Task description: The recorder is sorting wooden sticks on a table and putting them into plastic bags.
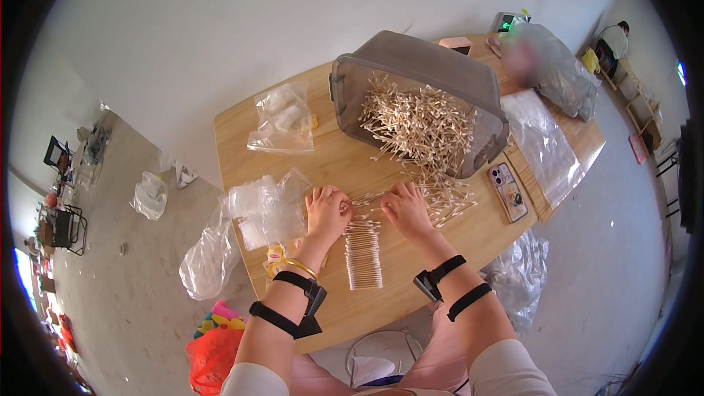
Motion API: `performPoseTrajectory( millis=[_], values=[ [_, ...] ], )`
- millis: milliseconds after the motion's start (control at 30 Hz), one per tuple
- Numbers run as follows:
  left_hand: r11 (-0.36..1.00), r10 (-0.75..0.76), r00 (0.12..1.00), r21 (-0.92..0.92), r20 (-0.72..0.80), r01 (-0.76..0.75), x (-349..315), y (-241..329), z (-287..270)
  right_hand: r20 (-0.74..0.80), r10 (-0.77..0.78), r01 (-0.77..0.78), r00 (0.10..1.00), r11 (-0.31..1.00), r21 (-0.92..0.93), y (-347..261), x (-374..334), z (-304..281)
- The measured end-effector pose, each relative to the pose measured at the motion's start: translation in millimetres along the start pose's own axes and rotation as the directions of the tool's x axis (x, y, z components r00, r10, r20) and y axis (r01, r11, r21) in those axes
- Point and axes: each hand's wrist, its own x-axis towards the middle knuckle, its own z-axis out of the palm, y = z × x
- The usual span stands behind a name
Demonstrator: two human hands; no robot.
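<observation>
A neat row of cotton swabs [364,255] lies side by side on the wooden table [334,158], stretching toward me. Just beyond its far end, my left hand [328,210] and my right hand [405,209] face each other with fingers curled. A few loose cotton swabs [367,199] span the gap between them, and both hands' fingertips are closed on swab ends. Behind my right hand, a grey plastic bin [411,48] rests on its side. A heap of loose cotton swabs [422,121] spills out of its mouth onto the tabletop.
Clear plastic bags [264,209] lie left of my left hand, with another bag [282,117] farther back. On the right are a phone [507,192] and a plastic sheet [546,143]. A grey bag [565,66] sits at the far right corner. Another person [612,40] is in the background.
</observation>
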Motion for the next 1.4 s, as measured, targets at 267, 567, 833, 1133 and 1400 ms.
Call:
performPoseTrajectory(
  millis=[267, 567, 833, 1133, 1400],
  values=[
    [0.97, 0.202, 0.979, 0.134, 0.029, -0.204, 0.4, -8.2, -10.9, 0.048, -0.043, 0.042, 0.998, 0.999, 0.008, -18.3, 7.1, 11.3],
    [0.984, 0.171, 0.984, 0.051, 0.04, -0.173, -8.8, -25.0, -19.2, 0.063, -0.03, 0.03, 0.998, 1.0, 0.004, -16.7, 4.6, 9.0],
    [0.991, 0.074, 0.974, 0.09, 0.215, -0.096, -12.2, -35.8, -31.8, 0.033, -0.069, 0.07, 0.997, 0.997, -0.028, -16.1, 4.8, 4.4],
    [0.994, 0.103, 0.984, 0.009, 0.148, -0.105, -10.3, -18.1, -12.4, 0.034, -0.119, 0.118, 0.992, 0.992, 0.036, -32.4, 5.8, 17.0],
    [0.998, 0.006, 0.998, -0.057, -0.059, -0.01, -26.1, 2.6, -11.1, 0.016, -0.093, 0.093, 0.996, 0.996, -0.013, -43.1, 19.1, 13.9]
  ],
)
